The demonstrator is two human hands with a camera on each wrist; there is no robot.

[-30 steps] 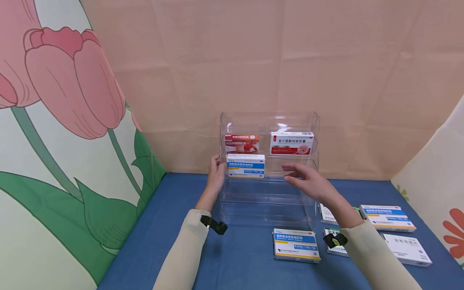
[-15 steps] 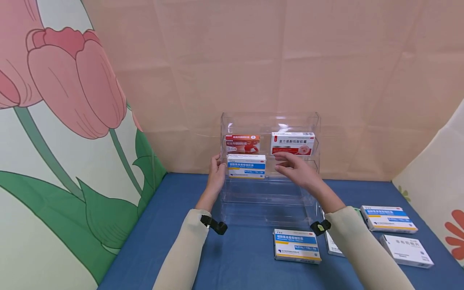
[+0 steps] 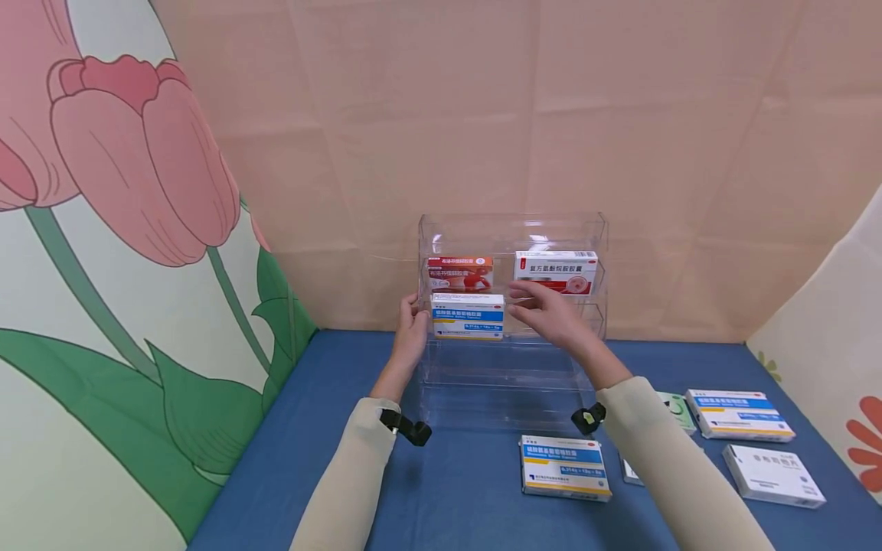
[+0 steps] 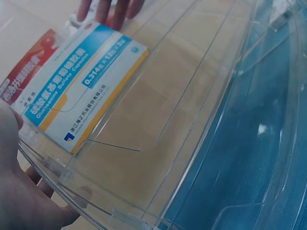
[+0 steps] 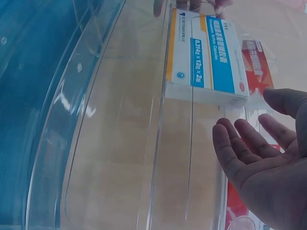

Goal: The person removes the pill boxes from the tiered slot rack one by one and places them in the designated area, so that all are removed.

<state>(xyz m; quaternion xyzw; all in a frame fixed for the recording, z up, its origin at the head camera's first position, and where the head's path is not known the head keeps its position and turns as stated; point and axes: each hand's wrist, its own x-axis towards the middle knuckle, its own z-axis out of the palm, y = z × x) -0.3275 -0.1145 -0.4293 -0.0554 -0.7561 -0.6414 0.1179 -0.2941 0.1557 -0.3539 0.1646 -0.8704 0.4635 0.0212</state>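
A clear plastic tiered display rack [image 3: 496,375] stands on the blue tabletop. My left hand [image 3: 411,334] grips its left side; in the left wrist view, fingers show around the side panel's edge, with the thumb by a box corner. That blue, white and yellow medicine box [image 3: 468,317] stands upright at the left of the second tier. My right hand [image 3: 551,312] hangs in front of the rack, its fingers relaxed and holding nothing. Its fingertips [image 5: 221,136] are just off the medicine box's right end. On the top tier are a red medicine box [image 3: 460,275] and a white-and-red one [image 3: 555,269].
Another blue, white and yellow box [image 3: 565,468] lies in front of the rack. To the right lie a similar box [image 3: 740,415], a white box [image 3: 774,475] and a green-and-white box [image 3: 677,411], with another partly hidden under the right sleeve. A beige cloth [image 3: 524,138] hangs behind.
My right hand has moved left and slightly up, to the right end of the second-tier medicine box. My left hand stays on the rack's side. The boxes have not moved.
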